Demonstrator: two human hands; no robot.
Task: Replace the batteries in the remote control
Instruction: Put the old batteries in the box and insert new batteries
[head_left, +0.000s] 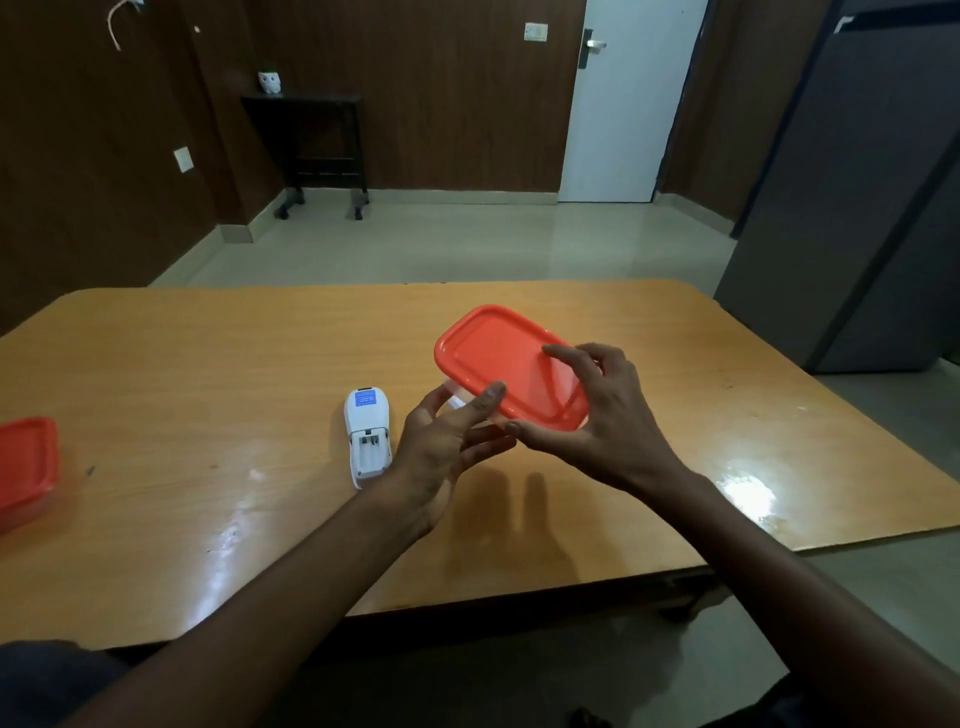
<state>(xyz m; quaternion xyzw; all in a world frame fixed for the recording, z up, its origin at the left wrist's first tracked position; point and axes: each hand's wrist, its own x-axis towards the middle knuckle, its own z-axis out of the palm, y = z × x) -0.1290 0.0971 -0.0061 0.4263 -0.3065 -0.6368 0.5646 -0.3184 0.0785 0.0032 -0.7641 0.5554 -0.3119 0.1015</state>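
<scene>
A broad wooden desk (208, 364) with a glossy top fills the middle of the view, seen from the head camera of a person seated at its near edge. Beyond it lie a pale tiled floor (441, 244), dark wood-panelled walls, a white door (623, 114) at the back right and a grey cabinet (857, 208) along the right side. A small black wheeled stand (311, 140) sits against the far wall with a little white figure on top.

Above the centre of the desk, both bare arms reach forward to a clear plastic container with an orange-red lid (506, 364), held tilted and clear of the desk top. The right hand (597, 415) grips its near right end, fingers spread on the lid and thumb along the near edge. The left hand (447, 441) holds the near left corner, thumb on the lid's rim and fingers curled beneath the container.

A second container with an orange-red lid (26, 467) rests on the desk at the far left edge of the view, partly cut off.

The white remote control (366, 439) lies face down on the desk just left of the left hand, its battery cover off and the compartment exposed, showing metal contacts; a blue label sits on its far end.
</scene>
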